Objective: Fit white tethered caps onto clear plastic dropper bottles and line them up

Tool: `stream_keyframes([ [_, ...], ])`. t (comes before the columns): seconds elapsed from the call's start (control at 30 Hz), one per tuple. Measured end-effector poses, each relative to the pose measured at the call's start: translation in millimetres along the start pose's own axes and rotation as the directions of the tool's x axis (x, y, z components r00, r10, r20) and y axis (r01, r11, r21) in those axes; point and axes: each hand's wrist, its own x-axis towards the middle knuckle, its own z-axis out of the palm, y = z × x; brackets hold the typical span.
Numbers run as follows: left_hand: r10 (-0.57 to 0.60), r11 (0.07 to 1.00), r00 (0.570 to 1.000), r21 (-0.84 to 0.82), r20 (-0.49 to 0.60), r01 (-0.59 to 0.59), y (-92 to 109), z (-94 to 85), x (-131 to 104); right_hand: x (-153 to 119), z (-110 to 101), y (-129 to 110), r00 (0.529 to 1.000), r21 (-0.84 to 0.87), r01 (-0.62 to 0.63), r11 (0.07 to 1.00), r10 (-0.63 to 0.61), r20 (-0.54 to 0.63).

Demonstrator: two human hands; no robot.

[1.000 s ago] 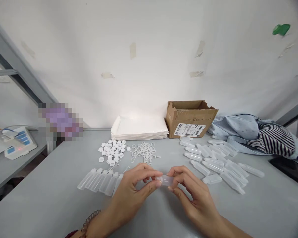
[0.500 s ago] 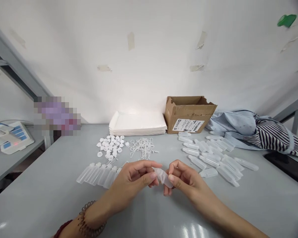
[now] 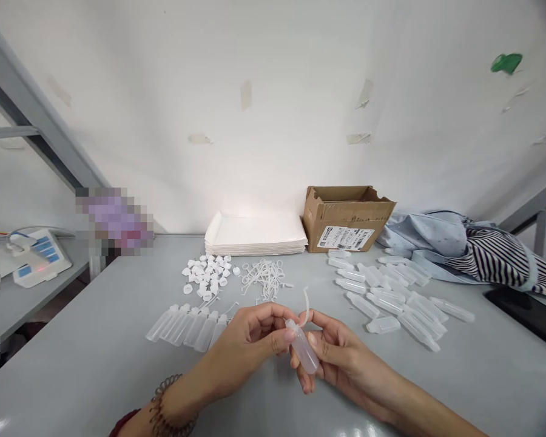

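Note:
A small translucent plastic bottle (image 3: 306, 353) is tilted between my two hands, its neck toward the upper left. My right hand (image 3: 339, 349) grips the body between thumb and fingers. At the neck, the thumb and forefinger of my left hand (image 3: 260, 337) are pinched together on the bottle. A thin white strap (image 3: 306, 300) sticks up from beside the neck; its lower end is partly hidden by fingers. Left of my hands, several similar bottles (image 3: 188, 328) lie in a row. Beyond them are a heap of white caps (image 3: 208, 273) and a tangle of looped straps (image 3: 264, 278).
More loose bottles (image 3: 386, 297) lie scattered on the right. At the back stand a stack of white trays (image 3: 257, 237) and an open cardboard box (image 3: 346, 218). Cloth (image 3: 441, 237) and a black phone-like object (image 3: 528, 309) lie at the right edge.
The bottle has turned from foreshortened to showing its length, base toward me. The strap now stands up visibly near the neck. Both hands remain on the bottle; the view has shifted slightly.

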Motion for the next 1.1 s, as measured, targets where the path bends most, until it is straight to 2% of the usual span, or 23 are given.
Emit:
stream_keyframes([
  [0.17, -0.015, 0.992, 0.997, -0.123, 0.081, 0.025, -6.0, -3.4, 2.4, 0.9, -3.2, 2.9, 1.000, -0.004, 0.011, 1.000, -0.011, 0.014],
  [0.53, -0.021, 0.950, 0.990, -0.307, 0.142, 0.064, -7.6, -0.3, 1.6, 0.6, 0.6, 1.9, 1.000, 0.091, 0.002, 0.996, -0.002, 0.002],
  [0.83, 0.001, 0.957, 0.992, -0.288, 0.123, 0.035, -2.1, 2.4, 1.7, 1.7, 0.0, 2.5, 0.998, 0.117, 0.042, 0.992, -0.046, 0.031],
  [1.0, 0.035, 0.979, 0.997, -0.201, 0.074, -0.019, -4.2, 0.6, 0.5, 0.2, -2.2, 1.2, 0.998, 0.088, 0.044, 0.995, -0.048, 0.041],
  [1.1, 0.024, 0.980, 0.997, -0.199, 0.076, -0.008, -3.7, 0.4, -0.1, -0.3, -1.5, 1.6, 0.998, 0.092, 0.044, 0.995, -0.048, 0.037],
])
